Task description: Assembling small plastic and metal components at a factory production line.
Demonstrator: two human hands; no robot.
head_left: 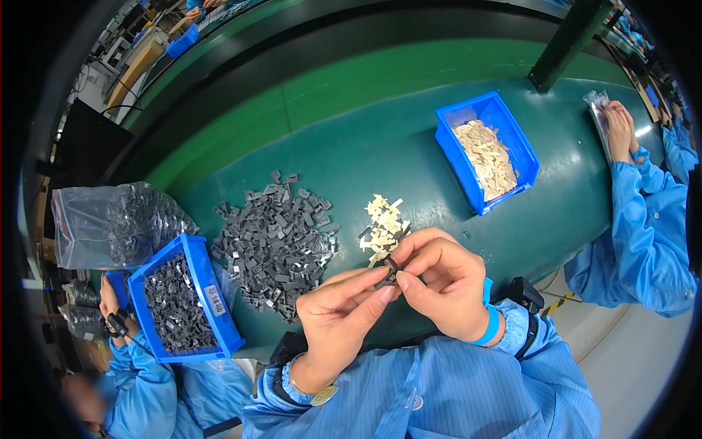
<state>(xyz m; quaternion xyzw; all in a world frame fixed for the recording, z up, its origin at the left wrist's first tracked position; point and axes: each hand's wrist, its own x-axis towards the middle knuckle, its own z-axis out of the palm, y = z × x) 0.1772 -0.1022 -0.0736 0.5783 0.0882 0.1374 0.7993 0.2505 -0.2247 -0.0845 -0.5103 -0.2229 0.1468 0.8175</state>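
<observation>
Both of my hands meet in front of my chest over the near edge of the green table. My left hand [342, 313] pinches a small dark plastic part [392, 272] between thumb and fingers. From the other side, my right hand [444, 282] closes thumb and fingertips on the same part. Its details are too small and partly covered by my fingers. Just beyond my fingertips lies a small pile of cream-coloured strips [385, 224] with a few dark pieces among them. A large heap of dark grey plastic parts [274, 234] spreads to the left of my hands.
A blue bin [232, 338] of dark parts stands left, beside a clear plastic bag [88, 219] of similar pieces. Another blue bin [447, 150], far right, holds cream strips. Co-workers in blue sit at both sides; one hand [620, 132] touches a clear package. A dark post [567, 47] rises behind.
</observation>
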